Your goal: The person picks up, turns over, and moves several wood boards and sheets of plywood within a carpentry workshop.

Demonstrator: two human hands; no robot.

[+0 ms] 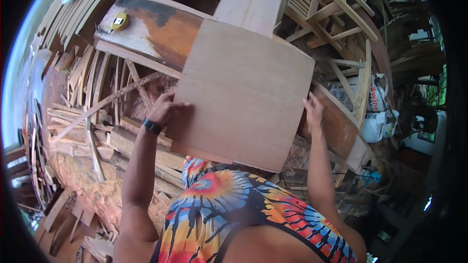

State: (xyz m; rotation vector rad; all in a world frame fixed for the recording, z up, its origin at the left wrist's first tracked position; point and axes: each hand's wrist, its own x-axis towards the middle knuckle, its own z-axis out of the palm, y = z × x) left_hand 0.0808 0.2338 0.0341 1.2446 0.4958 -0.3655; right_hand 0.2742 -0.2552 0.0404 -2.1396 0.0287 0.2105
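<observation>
One wide wooden panel [246,87], flat and nearly square, held over the middle of the workbench [170,31] and reaching past the near edge of the bench; cannot tell whether resting on it or lifted slightly above. At the left edge of the panel, left hand [168,111] pinching, with one finger or thumb laid on the upper face and the rest of the grip hidden below. At the right edge, right hand [314,110] with fingertips against the rim; cannot tell how firmly closed.

By the look, stiff and thin, probably light enough for two hands, yet awkward because of its breadth. Likely dry and not slippery, but perhaps splintery along the edges and easily chipped at the corners. Best to hold at the middle of both side edges, thumbs above, fingers beneath.

Near the left end of the workbench, a yellow tape measure [119,21]; across its far edge, a pale board [251,0].
</observation>
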